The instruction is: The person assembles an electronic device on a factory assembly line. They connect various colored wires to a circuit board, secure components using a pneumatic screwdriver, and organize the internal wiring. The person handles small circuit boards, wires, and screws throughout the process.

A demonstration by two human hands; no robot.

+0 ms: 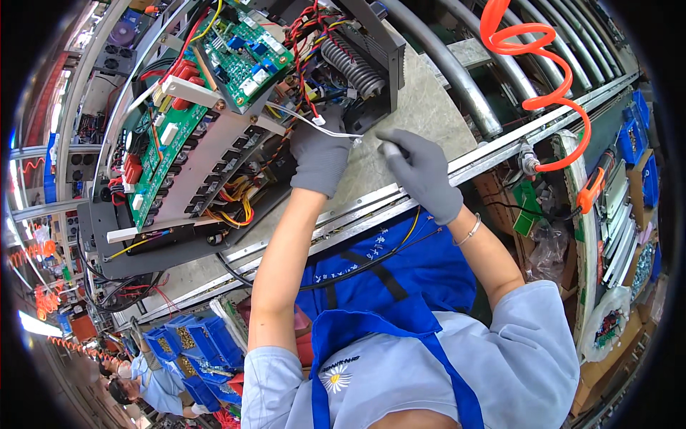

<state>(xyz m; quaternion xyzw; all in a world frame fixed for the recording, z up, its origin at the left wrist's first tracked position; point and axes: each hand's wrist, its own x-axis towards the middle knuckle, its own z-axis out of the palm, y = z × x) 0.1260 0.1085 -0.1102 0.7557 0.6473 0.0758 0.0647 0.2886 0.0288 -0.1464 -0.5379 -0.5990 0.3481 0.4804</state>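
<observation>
An open electrical unit with a dark metal chassis (395, 57) stands on the worktable (429, 107), its insides bared. My gloved left hand (319, 154) reaches in at its near edge, and its fingertips are hidden among the wires. A white wire (314, 127) crosses over that hand, with its free end pointing toward my right hand. My gloved right hand (423, 171) is over the table just right of the wire's end, thumb and fingers drawn together; whatever is between them is too small to tell. A green circuit board (246, 53) and a grey ribbed coil (352, 68) sit inside the unit.
Metal rollers (457, 71) run beyond the table. An orange coiled air hose (550, 53) hangs at the right, near an orange-handled tool (592, 189). Blue parts bins (189, 339) are at lower left, where another person (153, 379) works. Black cables (107, 304) trail off the table.
</observation>
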